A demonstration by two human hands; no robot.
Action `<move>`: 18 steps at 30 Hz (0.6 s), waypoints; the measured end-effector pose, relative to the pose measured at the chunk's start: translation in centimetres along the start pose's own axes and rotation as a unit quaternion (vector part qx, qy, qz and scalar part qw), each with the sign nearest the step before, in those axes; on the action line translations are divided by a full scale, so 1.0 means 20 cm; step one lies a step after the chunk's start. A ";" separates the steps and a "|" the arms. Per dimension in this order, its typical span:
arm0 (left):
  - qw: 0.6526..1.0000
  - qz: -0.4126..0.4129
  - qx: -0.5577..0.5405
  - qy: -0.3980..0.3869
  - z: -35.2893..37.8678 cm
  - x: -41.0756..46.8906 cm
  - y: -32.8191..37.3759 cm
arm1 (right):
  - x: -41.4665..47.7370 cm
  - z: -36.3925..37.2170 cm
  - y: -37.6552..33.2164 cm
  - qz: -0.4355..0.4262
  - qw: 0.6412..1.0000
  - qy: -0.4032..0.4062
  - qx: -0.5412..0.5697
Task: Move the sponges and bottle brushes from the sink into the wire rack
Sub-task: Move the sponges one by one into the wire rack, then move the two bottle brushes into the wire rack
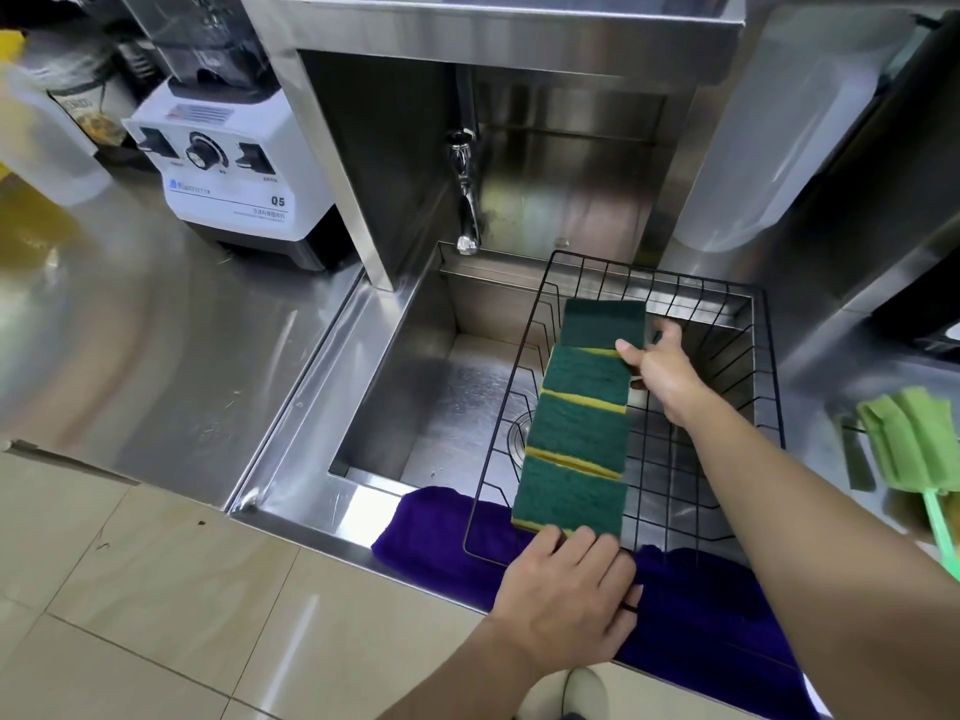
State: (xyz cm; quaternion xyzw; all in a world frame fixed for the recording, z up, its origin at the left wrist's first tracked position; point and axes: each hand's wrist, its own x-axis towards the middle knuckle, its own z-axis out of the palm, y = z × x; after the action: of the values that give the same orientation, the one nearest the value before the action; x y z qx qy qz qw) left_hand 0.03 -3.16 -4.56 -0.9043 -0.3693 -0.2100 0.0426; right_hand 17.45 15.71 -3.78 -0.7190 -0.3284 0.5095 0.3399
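Note:
A black wire rack (727,366) sits across the right part of the steel sink (415,387). Several green-and-yellow sponges (582,433) lie in an overlapping row along the rack's left side. My right hand (660,371) pinches the farthest sponge (602,322) at its near right corner. My left hand (566,600) rests at the rack's front edge, with its fingertips on the nearest sponge (569,498). A green bottle brush (914,449) lies on the counter at the far right, outside the rack.
A purple cloth (701,605) hangs over the sink's front rim under the rack. A chrome tap (465,200) points down at the sink's back. A white blender base (228,168) and a clear bottle (41,132) stand on the left counter. A white container (789,122) stands at the right.

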 end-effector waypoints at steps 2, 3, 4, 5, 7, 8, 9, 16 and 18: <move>1.000 -0.001 0.000 -0.002 0.00 0.00 0.00 | 0.00 0.03 0.01 0.000 0.998 0.013 -0.064; 1.000 -0.001 0.001 -0.002 0.00 0.00 0.00 | 0.00 0.04 0.02 0.000 0.996 0.017 -0.089; 1.000 -0.001 0.002 -0.004 0.00 0.00 0.00 | 0.00 0.05 0.02 -0.006 0.994 0.022 -0.103; 1.000 0.000 0.004 -0.005 0.00 0.00 0.00 | 0.01 0.05 0.03 -0.011 0.993 0.028 -0.113; 1.000 0.001 0.006 -0.002 0.01 -0.01 0.00 | 0.01 0.03 0.03 -0.022 0.990 0.034 -0.138; 1.000 0.002 0.006 0.001 0.01 -0.01 0.00 | 0.01 0.02 0.02 -0.022 0.989 0.027 -0.146; 1.000 0.002 0.007 0.004 0.01 -0.01 0.00 | 0.00 0.00 0.02 -0.017 0.989 0.014 -0.148; 1.000 0.005 0.023 0.010 0.01 0.00 -0.01 | -0.12 -0.05 0.02 -0.067 0.964 -0.022 -0.257; 1.000 0.007 0.021 0.014 0.00 0.00 -0.01 | -0.17 -0.08 0.01 -0.117 0.952 0.019 -0.283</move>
State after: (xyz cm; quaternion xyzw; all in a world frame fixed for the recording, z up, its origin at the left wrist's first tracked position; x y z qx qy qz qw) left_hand -0.17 -2.99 -4.68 -0.9029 -0.3666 -0.2139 0.0685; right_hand 18.10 12.53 -1.80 -0.7516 -0.5346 0.3388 0.1856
